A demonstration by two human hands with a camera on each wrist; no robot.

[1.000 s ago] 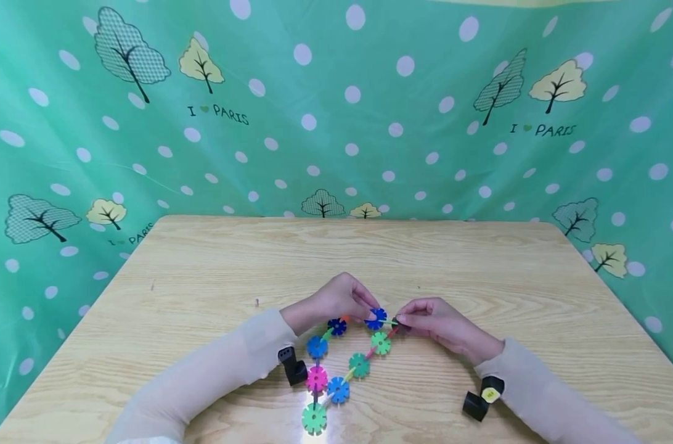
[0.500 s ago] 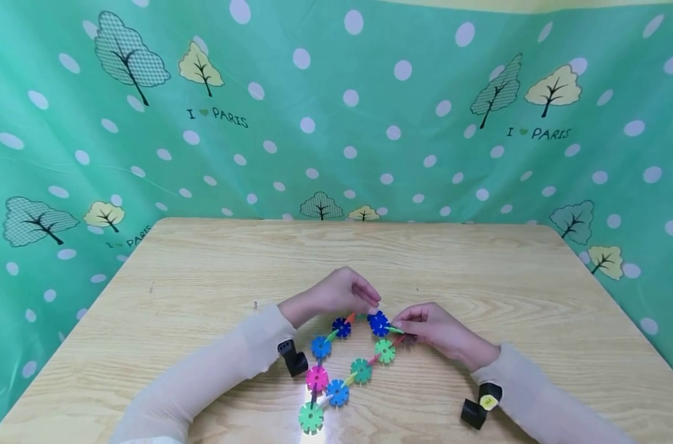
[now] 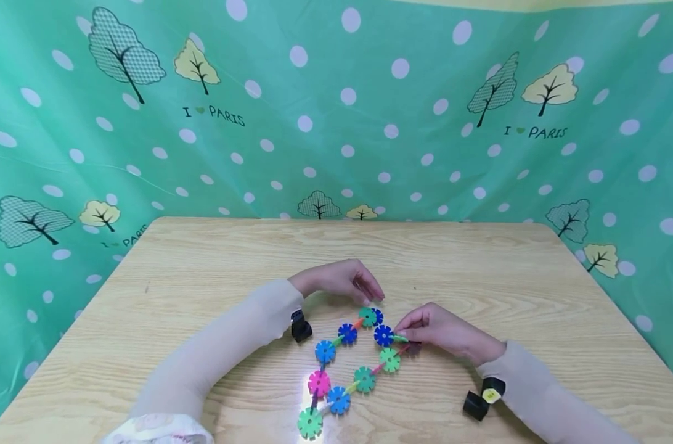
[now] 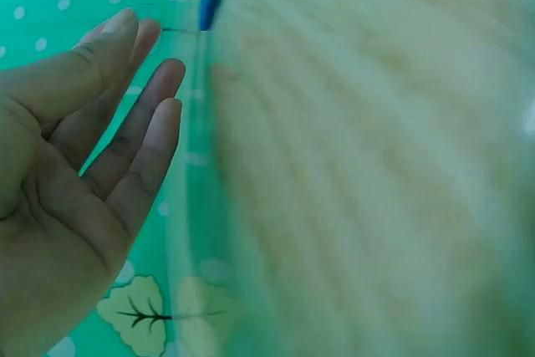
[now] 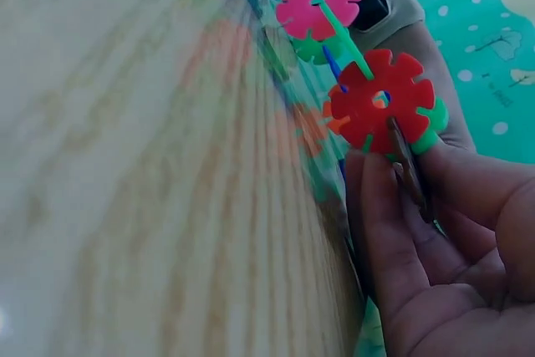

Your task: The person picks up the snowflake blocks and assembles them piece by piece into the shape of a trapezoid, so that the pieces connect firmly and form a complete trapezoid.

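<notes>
Notched plastic discs in many colours are slotted together into a bent, loop-like chain on the table. My right hand [image 3: 444, 333] pinches a dark brown disc [image 5: 410, 175] at the chain's right corner, between thumb and fingers. In the right wrist view a red disc [image 5: 376, 106] joins it, with a pink disc [image 5: 322, 2] farther along. Just left of that hand lies a dark blue disc [image 3: 383, 335]. Above the chain's far end, by a teal disc [image 3: 367, 317], hovers my left hand [image 3: 347, 280], its fingers extended and holding nothing in the left wrist view [image 4: 92, 140].
The wooden table [image 3: 231, 259] runs back to a green polka-dot curtain [image 3: 347, 123]. A light green disc [image 3: 310, 423] forms the chain's near corner, beside a bright reflection. Each wrist carries a black camera mount, such as the right one [image 3: 483, 398].
My left hand has let go of a blue disc and moved up and away from the chain. The chain's far end has sunk slightly toward me; my right hand keeps its pinch.
</notes>
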